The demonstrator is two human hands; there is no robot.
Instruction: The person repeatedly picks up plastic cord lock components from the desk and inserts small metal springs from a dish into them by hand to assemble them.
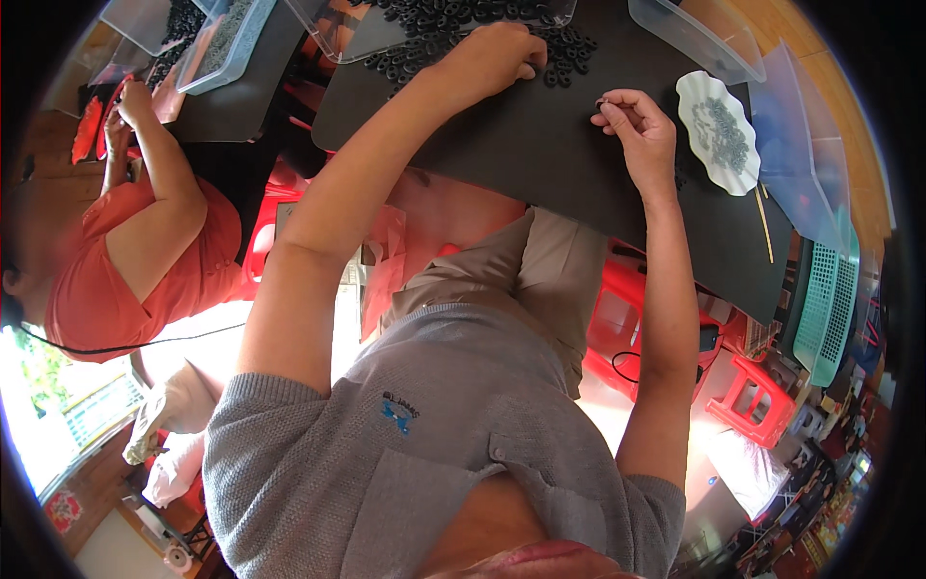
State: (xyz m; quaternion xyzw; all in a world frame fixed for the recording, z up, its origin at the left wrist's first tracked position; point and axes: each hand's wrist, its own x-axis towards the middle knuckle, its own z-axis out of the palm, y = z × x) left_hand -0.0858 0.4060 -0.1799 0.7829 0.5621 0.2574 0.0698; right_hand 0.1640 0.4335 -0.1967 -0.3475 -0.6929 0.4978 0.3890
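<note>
Across the black table, my left hand (500,60) reaches to the near edge of a pile of small black oval pieces with holes (569,58). Its fingers are curled together; what is between them is mostly hidden. My right hand (637,135) is raised a little to the right of the pile, thumb and fingertips pinched on a small dark piece (600,103). Beside that hand lies a white scalloped dish (692,92) holding many tiny grey translucent bits (721,135).
Thin wooden sticks (767,222) lie by the dish. Clear plastic bins (709,39) stand along the far and right edges, with a green basket (827,309) beyond. At left, a co-worker in red (145,251) handles something red near a bin of grey bits (227,43). Red stools (752,400) surround the table.
</note>
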